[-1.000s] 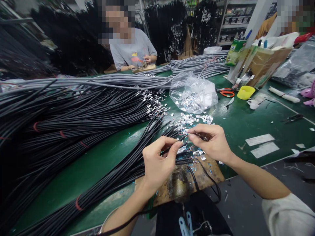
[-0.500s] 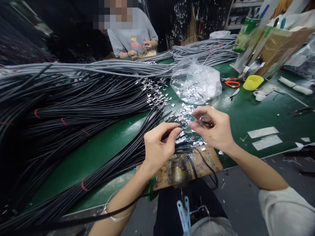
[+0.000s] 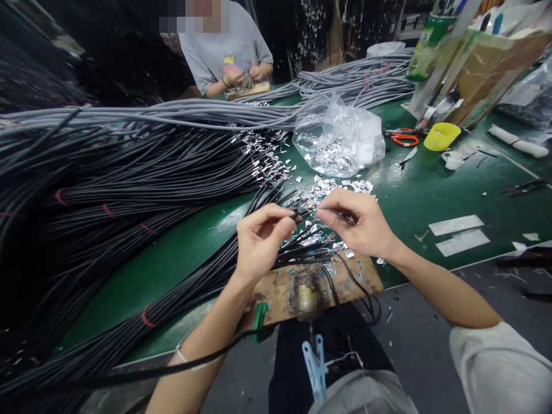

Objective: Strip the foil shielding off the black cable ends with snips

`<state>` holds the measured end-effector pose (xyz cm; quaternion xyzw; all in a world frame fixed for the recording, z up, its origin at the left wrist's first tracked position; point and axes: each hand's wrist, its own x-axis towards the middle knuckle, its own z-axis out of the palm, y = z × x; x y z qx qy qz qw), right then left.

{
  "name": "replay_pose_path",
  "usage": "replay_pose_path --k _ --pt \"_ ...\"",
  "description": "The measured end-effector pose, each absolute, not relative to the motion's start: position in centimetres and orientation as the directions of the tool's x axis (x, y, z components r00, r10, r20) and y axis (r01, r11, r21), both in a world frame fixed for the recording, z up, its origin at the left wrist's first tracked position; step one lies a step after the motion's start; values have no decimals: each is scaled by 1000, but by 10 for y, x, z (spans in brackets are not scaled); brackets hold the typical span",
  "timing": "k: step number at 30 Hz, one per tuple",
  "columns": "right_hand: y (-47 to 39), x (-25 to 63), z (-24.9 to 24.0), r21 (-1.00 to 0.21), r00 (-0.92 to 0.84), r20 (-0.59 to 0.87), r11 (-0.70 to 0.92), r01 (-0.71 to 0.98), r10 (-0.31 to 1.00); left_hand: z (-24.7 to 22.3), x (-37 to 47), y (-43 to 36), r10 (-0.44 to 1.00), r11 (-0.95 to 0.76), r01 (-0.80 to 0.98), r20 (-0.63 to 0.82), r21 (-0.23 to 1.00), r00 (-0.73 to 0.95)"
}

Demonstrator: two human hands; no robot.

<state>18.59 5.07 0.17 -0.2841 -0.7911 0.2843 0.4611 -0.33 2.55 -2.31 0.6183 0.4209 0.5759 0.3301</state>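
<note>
My left hand (image 3: 264, 236) pinches the end of a black cable between thumb and fingertips, above the cut ends of a black cable bundle (image 3: 185, 299). Close on its right, my right hand (image 3: 351, 218) has thumb and forefinger together at the thin wires coming from that cable end. A small dark tool, partly hidden, lies within its curled fingers. Below both hands is a wooden board (image 3: 276, 299) with a taped lump (image 3: 307, 293) and a green clamp (image 3: 260, 321) on it.
Grey cables (image 3: 172, 115) and black bundles cover the left. Ahead stand a clear bag (image 3: 340, 138) and foil scraps (image 3: 319, 187). Orange-handled scissors (image 3: 404, 138), a yellow ring (image 3: 442, 136) and paper strips (image 3: 457, 225) lie right. A person (image 3: 228, 46) works across the table.
Both hands have shifted left and slightly up in the view. My right finger and thumb, apart before, have come together at the wires. The other person's hands have moved a little.
</note>
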Motion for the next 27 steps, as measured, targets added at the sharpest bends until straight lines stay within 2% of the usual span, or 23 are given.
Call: replay_pose_path --k 2,4,7,9,11,13,16,21,23,27 --pt "51 188 4 -735 -364 560 649 197 744 -24 -13 32 930 -357 207 368 911 -16" --pt "53 191 7 -768 -246 549 599 227 798 -28 -23 40 947 -295 450 322 843 18" --pt "56 196 10 -747 -154 579 597 291 800 -37 -32 49 944 -292 798 293 528 152" --pt "58 196 7 -675 -262 604 658 334 753 -44 -34 51 940 -314 877 247 364 235" --pt "59 194 1 -581 -454 562 721 378 691 -48 -32 51 935 -319 904 251 285 251" --pt "57 190 -6 -497 -604 461 753 431 650 -47 -28 49 924 -304 914 316 269 214" --pt "54 185 -14 -458 -653 379 746 483 656 -42 -20 44 904 -299 887 402 352 145" --pt "52 182 -15 -548 -535 502 729 411 679 -30 -3 34 854 -429 715 505 552 123" --pt "52 182 -14 -588 -491 522 711 385 697 -26 1 30 822 -480 674 556 561 123" --pt "52 177 -16 -699 -450 490 645 308 746 -22 1 26 782 -509 717 604 476 155"
